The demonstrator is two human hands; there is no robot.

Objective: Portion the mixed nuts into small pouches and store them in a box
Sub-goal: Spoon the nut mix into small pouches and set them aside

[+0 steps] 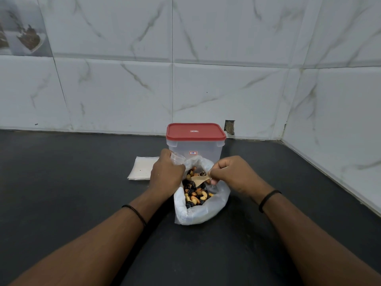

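1. We're at a dark countertop (82,203) w/ white marble-look wall tiles (123,89) behind and to the right.
2. Our left hand (167,174) is closed around a small clear pouch (177,157); its top edge sticks up above the fingers, just left of the big bag's mouth.
3. Our right hand (233,174) pinches the handle of a small wooden spoon (199,178), fingers curled tight. The spoon bowl points left, over the nuts, w/ a dark piece or two sitting in it.
4. The mixed nuts (194,193) (cashews, dark raisin-like bits, orange-ish pieces) sit in an open white plastic bag (198,213) w/ its rim rolled down, resting on the counter between our two wrists.
5. The box (195,149) is a clear tub standing directly behind the bag, near the wall. Its red lid (195,132) is on. Small sticker on the front; text too small to read. Looks empty through the wall, but can't say for sure.
6. A flat stack of spare pouches (142,168) lies on the counter left of the box, partly hidden by our left hand.
7. Thin black band on each wrist.
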